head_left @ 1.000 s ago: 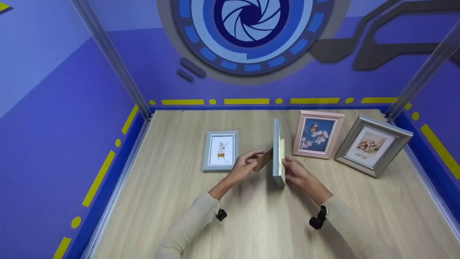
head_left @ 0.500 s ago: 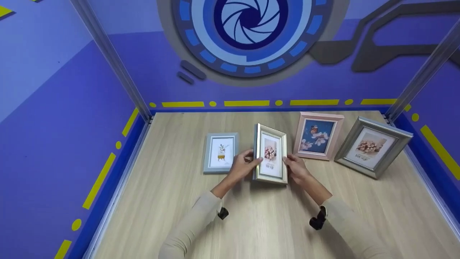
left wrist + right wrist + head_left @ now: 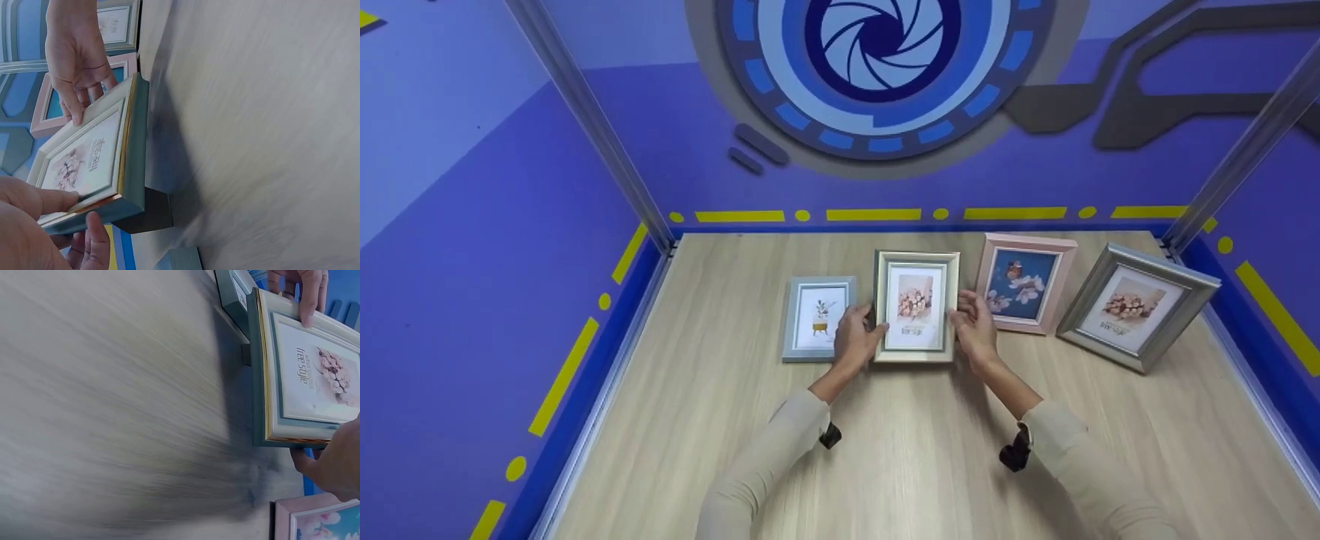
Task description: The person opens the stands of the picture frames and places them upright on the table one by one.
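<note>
My two hands hold a cream-and-gold picture frame [image 3: 916, 300] with a flower bouquet print, its front turned toward me. The left hand [image 3: 855, 339] grips its left side, thumb on the front and fingers behind the blue-grey edge, as the left wrist view shows. At the right side is the right hand [image 3: 976, 331], its thumb on the frame's border in the left wrist view. A dark stand [image 3: 149, 214] shows behind the frame, which leans back close over the table. Part of a smaller blue-grey picture frame [image 3: 790, 322] is hidden behind the left hand.
A pink picture frame [image 3: 1054, 281] with a blossom print stands just right of the right hand. Farther right, a silver picture frame [image 3: 1166, 311] stands angled inward. The wood-grain table [image 3: 915, 450] meets a purple-blue wall [image 3: 885, 187] at the back.
The cream-and-gold frame has turned from edge-on to face me and shifted left and slightly back. The left hand has moved from the flap behind it to its side edge.
</note>
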`<state>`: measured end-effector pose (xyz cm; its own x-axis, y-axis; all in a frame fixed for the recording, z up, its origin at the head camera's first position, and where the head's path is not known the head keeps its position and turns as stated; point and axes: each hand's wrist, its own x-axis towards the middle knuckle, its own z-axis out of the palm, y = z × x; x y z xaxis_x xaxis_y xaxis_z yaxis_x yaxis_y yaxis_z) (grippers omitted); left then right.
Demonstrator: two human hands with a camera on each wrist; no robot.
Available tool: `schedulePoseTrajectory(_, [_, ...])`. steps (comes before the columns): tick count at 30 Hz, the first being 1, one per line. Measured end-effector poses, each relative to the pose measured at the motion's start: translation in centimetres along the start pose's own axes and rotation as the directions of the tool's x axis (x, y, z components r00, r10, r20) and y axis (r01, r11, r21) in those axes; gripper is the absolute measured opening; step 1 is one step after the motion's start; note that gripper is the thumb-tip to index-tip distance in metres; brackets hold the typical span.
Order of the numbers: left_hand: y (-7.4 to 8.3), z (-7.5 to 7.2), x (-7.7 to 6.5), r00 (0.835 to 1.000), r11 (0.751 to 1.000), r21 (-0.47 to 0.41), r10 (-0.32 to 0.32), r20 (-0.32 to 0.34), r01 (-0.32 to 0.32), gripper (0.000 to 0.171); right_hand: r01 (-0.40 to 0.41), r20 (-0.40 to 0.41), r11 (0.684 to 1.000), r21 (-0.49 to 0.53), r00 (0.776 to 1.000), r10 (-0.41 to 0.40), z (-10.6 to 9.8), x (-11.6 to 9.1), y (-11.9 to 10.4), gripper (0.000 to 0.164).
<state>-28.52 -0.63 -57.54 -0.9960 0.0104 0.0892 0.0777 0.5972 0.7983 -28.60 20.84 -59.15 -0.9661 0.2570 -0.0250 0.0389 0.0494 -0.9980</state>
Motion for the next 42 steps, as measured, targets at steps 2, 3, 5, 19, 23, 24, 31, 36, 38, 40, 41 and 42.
schedulePoseTrajectory(2, [0.1,0.2,0.3,1.0,1.0,0.017,-0.014,-0.018,0.015,0.048,0.02,-0.015,1.0,-0.011,1.0,-0.02,0.1,0.1,-0.1,0.043])
schedulePoseTrajectory(3, [0.1,0.3,0.5,0.999,1.0,0.026,-0.016,-0.03,0.017,0.046,0.024,-0.021,0.999,-0.022,0.999,-0.024,0.1,0.2,-0.2,0.042])
schedulePoseTrajectory(5, [0.2,0.5,0.9,0.998,0.999,0.042,-0.017,-0.055,0.019,0.041,0.027,-0.019,0.999,-0.044,0.999,-0.028,0.0,0.3,-0.3,0.043])
schedulePoseTrajectory(19, [0.0,2.7,3.5,0.989,0.999,0.028,-0.017,-0.148,0.021,0.033,0.025,0.112,1.0,0.012,0.993,-0.026,0.5,1.2,-0.4,0.068])
schedulePoseTrajectory(23, [0.0,3.3,4.4,0.983,1.0,-0.017,0.008,-0.182,-0.011,0.032,0.033,0.152,0.999,0.024,0.988,-0.036,0.0,1.7,-0.3,0.071])
schedulePoseTrajectory(24, [0.0,3.5,4.7,0.982,1.0,-0.027,0.012,-0.186,-0.017,0.032,0.033,0.16,0.999,0.026,0.986,-0.037,-0.1,1.8,-0.3,0.072])
schedulePoseTrajectory(31, [0.2,4.2,5.8,0.986,0.998,-0.034,0.052,-0.16,-0.058,0.031,0.0,0.179,0.999,0.047,0.984,-0.008,-0.8,1.8,-1.0,0.076])
schedulePoseTrajectory(36, [0.2,4.1,5.9,0.991,0.999,0.017,0.048,-0.129,-0.046,0.029,-0.025,0.22,0.999,0.047,0.975,0.014,-0.8,1.3,-2.4,0.08])
schedulePoseTrajectory(38, [0.2,4.0,5.8,0.992,0.999,0.029,0.048,-0.115,-0.045,0.03,-0.032,0.228,0.999,0.041,0.973,0.022,-0.7,1.1,-2.6,0.081])
schedulePoseTrajectory(40, [0.3,3.9,5.7,0.994,0.999,0.027,0.049,-0.098,-0.046,0.031,-0.028,0.23,0.999,0.025,0.973,0.021,-0.8,1.3,-2.3,0.082])
schedulePoseTrajectory(41, [0.3,3.8,5.7,0.995,0.999,0.024,0.048,-0.087,-0.046,0.032,-0.026,0.229,1.0,0.014,0.973,0.022,-0.8,1.4,-2.1,0.082])
schedulePoseTrajectory(42, [0.3,3.7,5.6,0.996,0.999,0.021,0.049,-0.077,-0.048,0.033,-0.023,0.228,1.0,0.006,0.973,0.021,-0.8,1.5,-1.8,0.082])
